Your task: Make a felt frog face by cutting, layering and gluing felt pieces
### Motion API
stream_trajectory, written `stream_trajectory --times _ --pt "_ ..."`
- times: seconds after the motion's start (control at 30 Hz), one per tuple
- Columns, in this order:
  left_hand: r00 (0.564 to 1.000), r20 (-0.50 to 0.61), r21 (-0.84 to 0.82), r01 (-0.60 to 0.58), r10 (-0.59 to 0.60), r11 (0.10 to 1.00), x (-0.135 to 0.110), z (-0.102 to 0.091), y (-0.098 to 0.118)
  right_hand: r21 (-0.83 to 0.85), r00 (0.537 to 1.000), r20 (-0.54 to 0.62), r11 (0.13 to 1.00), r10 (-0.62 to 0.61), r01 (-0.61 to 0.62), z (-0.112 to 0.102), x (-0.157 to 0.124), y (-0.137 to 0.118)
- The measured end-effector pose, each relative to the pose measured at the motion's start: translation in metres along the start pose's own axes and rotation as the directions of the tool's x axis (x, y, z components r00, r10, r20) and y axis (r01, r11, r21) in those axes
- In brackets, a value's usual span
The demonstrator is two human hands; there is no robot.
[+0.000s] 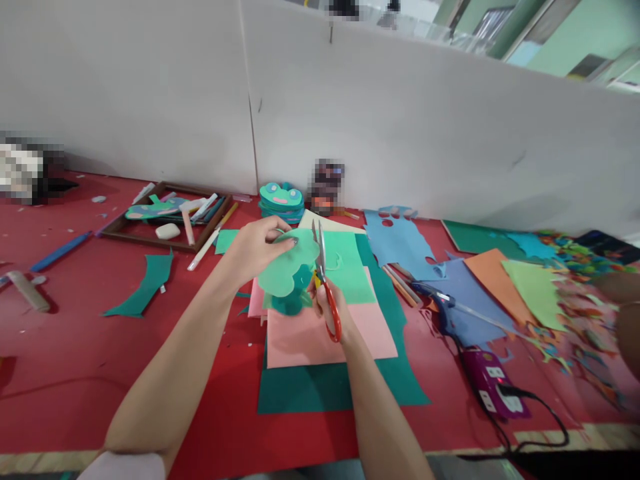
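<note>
Two-handed hold above stacked sheets (300,341): pinching green cutout (280,270) in left hand (255,250), just left of red-handled scissors (323,268) gripped in right hand (322,303), probably to keep its edge facing the blades (322,245).

Tabletop (220,413) centre: layered sheets (305,340) | behind sheets: cutout stack (281,200), before partition (400,120) | left: tray (145,241), eraser (167,231) inside | right: glue gun (443,303); power strip (487,373) in front; scraps (570,253) farther right

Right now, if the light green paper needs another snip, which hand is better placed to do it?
Probably the right hand: it holds the scissors, with their blades at the edge of the light green paper. The left hand holds that paper, so it seems better for steadying.
</note>
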State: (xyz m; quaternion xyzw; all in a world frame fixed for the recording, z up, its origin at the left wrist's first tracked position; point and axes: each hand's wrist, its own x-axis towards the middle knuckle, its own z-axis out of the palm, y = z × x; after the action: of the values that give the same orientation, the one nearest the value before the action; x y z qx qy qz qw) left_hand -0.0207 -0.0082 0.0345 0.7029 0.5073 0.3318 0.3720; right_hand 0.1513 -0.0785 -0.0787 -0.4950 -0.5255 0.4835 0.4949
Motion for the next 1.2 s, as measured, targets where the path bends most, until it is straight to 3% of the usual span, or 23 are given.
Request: stream_trajectory --times 0.1,0.23,0.5,0.63,0.77,0.9,1.2 --pt "1.000 -0.018 -0.036 0.017 -0.018 0.999 0.000 0.001 0.002 0.079 0.998 -0.023 0.995 0.057 -0.055 0.001 0.000 -0.001" --pt "0.998 -0.026 -0.132 0.052 -0.056 0.990 0.002 0.002 0.003 0.125 0.971 -0.166 0.981 0.171 -0.151 0.000 0.001 -0.003" --pt "0.998 0.051 -0.132 -0.021 0.028 0.991 -0.001 0.003 0.010 0.159 0.954 -0.232 0.975 0.189 -0.155 -0.001 0.002 -0.007" --pt "0.994 0.081 -0.137 -0.063 0.074 0.989 0.000 0.005 0.009 0.136 0.982 -0.164 0.988 0.094 -0.072 -0.002 0.002 0.001" --pt "0.993 0.028 -0.039 -0.109 0.111 0.993 0.000 0.003 0.006 0.091 0.998 -0.033 0.994 -0.051 0.054 -0.004 0.002 0.006" --pt "0.990 0.002 0.029 -0.138 0.138 0.990 -0.001 0.003 0.003 0.106 0.995 0.088 0.994 -0.046 0.037 -0.002 0.000 0.004" --pt "0.986 -0.007 0.123 -0.165 0.167 0.979 -0.001 0.006 0.000 0.035 0.993 0.105 0.998 -0.061 0.057 -0.004 -0.002 0.000"
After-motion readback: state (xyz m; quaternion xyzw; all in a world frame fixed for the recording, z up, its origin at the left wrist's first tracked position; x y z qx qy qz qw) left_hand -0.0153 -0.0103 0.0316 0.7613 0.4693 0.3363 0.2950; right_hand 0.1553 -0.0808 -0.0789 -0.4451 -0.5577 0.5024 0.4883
